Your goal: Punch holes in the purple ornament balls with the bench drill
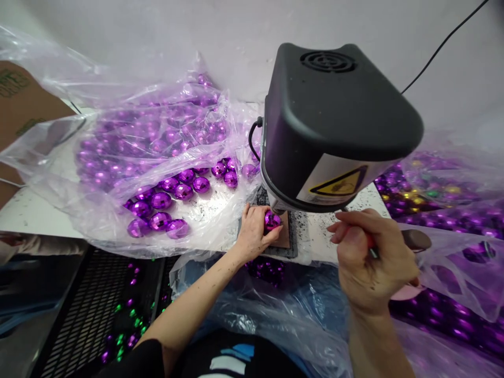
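Note:
My left hand (254, 231) is closed on a shiny purple faceted ball (272, 220), pressing it on a brown pad (281, 236) over a dark base plate (292, 247). Directly above the ball is the lower end of a black bench machine (338, 121) that looks like a drill press, with a yellow warning label on its front. To the right of the machine, my right hand (370, 257) is closed around a thin tool with a red part and a metal end; its exact kind is hidden by the fingers. A rounded brownish knob (418, 240) sticks out beside that hand.
Many purple faceted balls (161, 200) lie left on the white table (43, 210), partly under clear plastic film (106, 210). Dark shavings are scattered around the base. A cardboard box (27, 105) stands far left. More purple, gold and green balls (417, 194) sit at right.

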The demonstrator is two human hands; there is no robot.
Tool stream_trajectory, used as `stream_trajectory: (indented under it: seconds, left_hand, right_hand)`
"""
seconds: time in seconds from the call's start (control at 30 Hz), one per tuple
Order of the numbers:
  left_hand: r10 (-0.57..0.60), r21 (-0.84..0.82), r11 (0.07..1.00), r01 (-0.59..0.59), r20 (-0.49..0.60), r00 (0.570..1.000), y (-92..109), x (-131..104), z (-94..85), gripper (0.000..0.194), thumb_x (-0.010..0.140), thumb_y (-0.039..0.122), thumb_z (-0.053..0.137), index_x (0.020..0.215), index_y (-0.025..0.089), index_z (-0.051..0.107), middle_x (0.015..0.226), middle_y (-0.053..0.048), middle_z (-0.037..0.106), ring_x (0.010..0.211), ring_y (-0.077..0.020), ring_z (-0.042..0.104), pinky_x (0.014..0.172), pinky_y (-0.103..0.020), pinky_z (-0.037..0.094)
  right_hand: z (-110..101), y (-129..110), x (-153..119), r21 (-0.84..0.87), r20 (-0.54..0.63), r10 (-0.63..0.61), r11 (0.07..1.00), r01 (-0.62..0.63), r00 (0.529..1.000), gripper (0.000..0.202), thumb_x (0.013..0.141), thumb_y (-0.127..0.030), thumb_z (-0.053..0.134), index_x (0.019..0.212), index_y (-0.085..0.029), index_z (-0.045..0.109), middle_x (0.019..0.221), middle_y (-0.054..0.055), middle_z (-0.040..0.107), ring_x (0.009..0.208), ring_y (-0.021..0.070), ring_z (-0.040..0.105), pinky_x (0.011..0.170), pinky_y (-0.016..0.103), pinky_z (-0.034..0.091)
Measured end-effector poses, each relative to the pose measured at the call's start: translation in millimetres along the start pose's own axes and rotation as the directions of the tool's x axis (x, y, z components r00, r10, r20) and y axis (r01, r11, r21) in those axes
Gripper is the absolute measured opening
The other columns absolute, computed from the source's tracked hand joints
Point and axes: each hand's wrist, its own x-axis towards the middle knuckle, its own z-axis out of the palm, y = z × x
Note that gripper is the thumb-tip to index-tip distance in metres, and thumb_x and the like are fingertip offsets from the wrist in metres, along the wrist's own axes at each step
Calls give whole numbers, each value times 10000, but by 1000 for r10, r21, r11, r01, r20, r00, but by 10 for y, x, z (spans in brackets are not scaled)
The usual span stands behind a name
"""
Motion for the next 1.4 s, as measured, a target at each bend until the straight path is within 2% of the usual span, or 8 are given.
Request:
stream_trajectory:
  seconds: [0.2, 0.43, 0.67, 0.97, 1.07, 1.13, 1.23, 1.4]
  left_hand:
    - [15, 14, 1000, -15, -2, 1000, 15, 4, -7, 290, 870, 328, 657, 1094, 199, 526, 1093, -80, 616, 1070, -262, 554, 1058, -475, 385]
    - [-3, 5, 1000, 3, 24, 1000, 14, 13, -21, 298, 855, 331, 666, 1092, 215, 527, 1070, -70, 616, 1052, -264, 558, 1045, -475, 395]
    - [-3, -23, 1000, 5, 49, 999, 13, 16, -38, 300, 875, 344, 652, 1112, 216, 520, 1096, -72, 623, 1077, -260, 564, 1071, -480, 377]
    - [19, -33, 999, -18, 33, 999, -22, -15, -6, 296, 879, 337, 661, 1109, 207, 529, 1042, -61, 627, 1061, -255, 574, 1090, -495, 357]
    - [13, -29, 999, -12, 33, 999, -30, -12, 17, 285, 887, 338, 649, 1111, 210, 528, 1045, -62, 631, 1065, -257, 578, 1089, -499, 359]
    - [21, -25, 999, -20, 40, 999, -30, 2, 26, 303, 885, 335, 653, 1128, 207, 524, 1059, -61, 636, 1075, -255, 580, 1110, -508, 337]
    - [62, -31, 998, -60, 47, 997, -3, -16, -25, 358, 889, 336, 660, 1180, 200, 504, 1091, -65, 642, 1088, -251, 582, 1134, -512, 307]
    - [116, -53, 992, -113, 73, 990, 105, -420, -293, 443, 867, 392, 702, 1216, 205, 505, 1146, -87, 645, 1073, -260, 586, 969, -434, 430]
  right_hand:
    - [190, 101, -57, 137, -177, -22, 989, 47, 984, 118, 861, -151, 568, 946, -195, 637, 616, -35, 494, 573, 79, 527, 546, 255, 461]
    - [301, 183, -124, 147, -263, -54, 985, 95, 963, 26, 840, -147, 589, 830, -170, 582, 586, -41, 468, 566, 82, 497, 535, 268, 471]
    - [319, 261, -164, 112, -259, -107, 984, 139, 960, 126, 847, -173, 573, 722, -159, 560, 608, -10, 505, 612, 106, 549, 550, 284, 496]
    - [326, 400, -288, 30, -185, -168, 984, 176, 968, 106, 867, -181, 554, 771, -147, 581, 630, -8, 555, 682, 111, 610, 620, 259, 493]
    - [179, 250, -56, -40, -169, -153, 988, 148, 974, 164, 886, -240, 575, 762, -140, 616, 634, -13, 555, 580, 67, 548, 545, 215, 413]
    - [96, 129, 227, -126, -210, -113, 988, 87, 971, 181, 901, -299, 585, 843, -139, 647, 685, -20, 559, 530, 28, 482, 516, 200, 349]
    - [74, 11, 693, -200, -220, -119, 977, 75, 968, 384, 941, -455, 524, 778, -117, 603, 610, -38, 456, 516, -2, 398, 532, 189, 282]
    - [198, -24, 1063, -136, -203, -87, 989, 60, 975, 612, 900, -672, 421, 650, -116, 473, 564, -46, 324, 549, -1, 314, 545, 205, 206]
